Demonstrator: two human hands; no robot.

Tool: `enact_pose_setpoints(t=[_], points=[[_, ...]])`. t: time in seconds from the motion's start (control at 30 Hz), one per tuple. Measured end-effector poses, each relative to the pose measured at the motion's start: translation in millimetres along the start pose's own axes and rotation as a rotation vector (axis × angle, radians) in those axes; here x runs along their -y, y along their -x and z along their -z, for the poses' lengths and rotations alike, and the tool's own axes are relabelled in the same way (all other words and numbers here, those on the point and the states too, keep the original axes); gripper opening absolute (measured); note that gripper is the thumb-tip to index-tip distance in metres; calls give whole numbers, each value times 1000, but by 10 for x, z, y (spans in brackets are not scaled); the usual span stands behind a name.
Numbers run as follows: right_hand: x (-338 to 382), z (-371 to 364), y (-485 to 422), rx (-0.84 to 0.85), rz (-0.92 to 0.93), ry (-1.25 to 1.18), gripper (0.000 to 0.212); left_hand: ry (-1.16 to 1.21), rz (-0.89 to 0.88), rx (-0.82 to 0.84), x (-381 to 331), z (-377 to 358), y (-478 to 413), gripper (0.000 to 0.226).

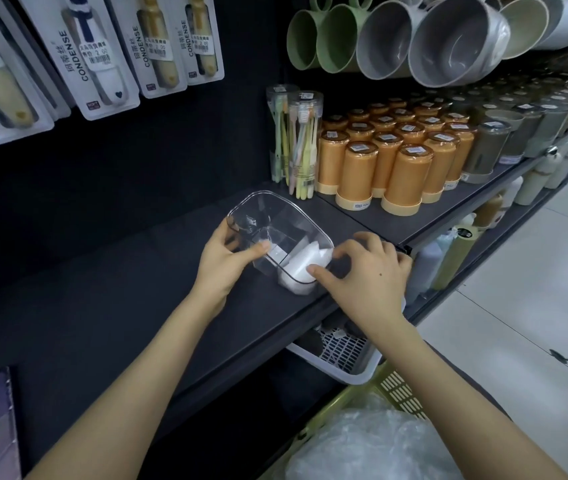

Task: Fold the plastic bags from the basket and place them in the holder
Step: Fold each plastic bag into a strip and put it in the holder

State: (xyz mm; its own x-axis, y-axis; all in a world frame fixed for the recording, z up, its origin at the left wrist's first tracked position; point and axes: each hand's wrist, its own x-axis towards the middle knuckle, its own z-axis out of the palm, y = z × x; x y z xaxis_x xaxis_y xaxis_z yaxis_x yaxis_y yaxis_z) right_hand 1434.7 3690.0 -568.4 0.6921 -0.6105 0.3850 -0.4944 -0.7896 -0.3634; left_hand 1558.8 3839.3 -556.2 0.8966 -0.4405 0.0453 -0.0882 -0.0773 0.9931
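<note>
A clear plastic holder (296, 216) with inner dividers stands on the dark shelf (137, 289). Folded white plastic bags (305, 263) fill its near compartment. My left hand (227, 261) grips the holder's left rim, thumb over the edge. My right hand (369, 268) pinches the holder's near right rim by the folded bags, fingers curled. Below at the bottom right, a yellow basket (398, 386) holds crumpled clear plastic bags (362, 445).
Orange lidded cups (404, 168) and a tube of toothbrushes (301, 143) stand just behind the holder. Bowls and green mugs (455, 39) hang above. Packaged brushes (102, 53) hang upper left. A white basket (341, 355) sits under the shelf edge.
</note>
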Motion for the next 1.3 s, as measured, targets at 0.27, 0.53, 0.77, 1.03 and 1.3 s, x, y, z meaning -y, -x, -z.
enact_pose_setpoints(t=[0.27, 0.53, 0.77, 1.03, 1.3], points=[[-789, -31, 763, -24, -85, -141, 30, 42, 96, 41, 29, -157, -335, 25], [-1021, -240, 1519, 319, -328, -105, 28, -69, 227, 93, 92, 37, -2, 88], [-1350, -759, 2068, 959, -329, 115, 89, -950, -49, 113, 445, 169, 1140, 63], [-1472, -930, 2696, 1125, -172, 413, 53, -1393, -164, 140, 639, 138, 1310, 79], [-1234, -427, 2203, 843, -178, 279, 29, -1369, -142, 182, 603, 158, 1291, 73]])
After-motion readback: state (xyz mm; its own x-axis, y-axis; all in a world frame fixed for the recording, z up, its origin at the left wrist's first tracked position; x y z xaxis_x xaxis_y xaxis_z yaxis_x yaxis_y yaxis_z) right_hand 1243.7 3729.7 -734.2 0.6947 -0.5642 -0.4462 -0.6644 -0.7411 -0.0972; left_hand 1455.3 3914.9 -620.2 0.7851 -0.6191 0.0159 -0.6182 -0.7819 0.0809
